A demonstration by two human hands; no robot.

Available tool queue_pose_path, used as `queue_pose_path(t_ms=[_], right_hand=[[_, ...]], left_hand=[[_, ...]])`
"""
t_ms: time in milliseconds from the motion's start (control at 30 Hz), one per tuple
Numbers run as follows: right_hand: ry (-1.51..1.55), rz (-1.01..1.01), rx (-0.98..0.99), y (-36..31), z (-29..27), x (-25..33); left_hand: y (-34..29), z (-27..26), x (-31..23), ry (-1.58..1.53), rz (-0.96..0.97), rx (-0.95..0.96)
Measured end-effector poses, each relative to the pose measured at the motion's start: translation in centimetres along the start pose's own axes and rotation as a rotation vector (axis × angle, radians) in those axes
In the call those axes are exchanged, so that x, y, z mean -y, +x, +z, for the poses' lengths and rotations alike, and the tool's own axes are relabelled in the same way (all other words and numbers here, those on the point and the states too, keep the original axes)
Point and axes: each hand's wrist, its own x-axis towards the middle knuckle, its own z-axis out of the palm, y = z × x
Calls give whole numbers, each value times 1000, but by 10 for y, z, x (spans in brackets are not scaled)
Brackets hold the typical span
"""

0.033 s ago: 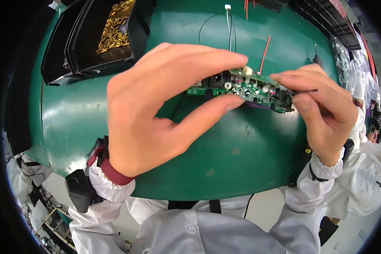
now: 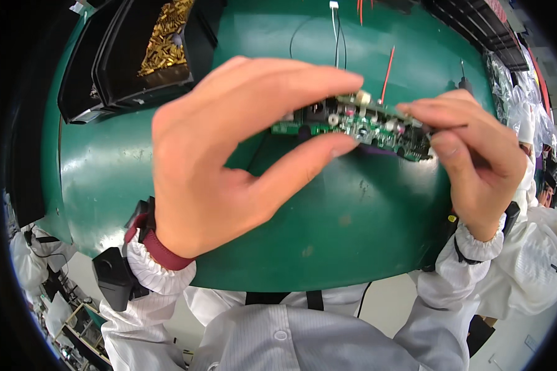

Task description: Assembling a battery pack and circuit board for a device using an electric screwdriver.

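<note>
Board [image 2: 362, 128] is up over the green mat [image 2: 328, 241], around 2 o'clock from view centre, in both hands, long axis roughly 9 to 3 with the 3 o'clock end dipped; fine detail is blurred. White connector [image 2: 364, 98] on its 12 o'clock edge, purple piece [image 2: 380, 150] showing under its 5 o'clock edge, can't tell what it is. Clock below is centred on the board. Left hand [image 2: 198, 148] comes in from 9, clamped across the board, index tip on the upper edge, thumb tip on the lower one. Right hand [image 2: 489, 157] at 3, index and thumb pinched on that end; thin dark lead [image 2: 452, 128] crosses its fingers, can't tell what it's attached to. Red wire [image 2: 388, 74] near the board at 1, white-plug cable [image 2: 336, 31] at 12, both on the mat. Screwdriver-like tool [image 2: 464, 84] at 2, just beyond the right hand. Further out: black bin [image 2: 201, 55] with brass parts [image 2: 167, 52] at 10, black rack [image 2: 483, 28] at 2, clear bags [image 2: 510, 102] at 3, co-worker's white sleeve [image 2: 523, 272] at 4, maroon wrist strap [image 2: 167, 252] at 8.
</note>
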Motion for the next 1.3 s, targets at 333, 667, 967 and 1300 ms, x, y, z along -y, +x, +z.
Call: queue_pose_path(t_ms=[333, 667, 967, 1300], right_hand=[[-10, 8, 33, -1, -2, 4], [-27, 2, 69, -1, -6, 4], [-150, -251, 126, 4, -11, -1], [-105, -242, 33, 1, -7, 0]], left_hand=[[-6, 0, 3, -68, -36, 23], [-8, -2, 5, -69, -31, 1], [-4, -6, 6, 112, 96, 45], [-6, 6, 12, 134, 290, -125]])
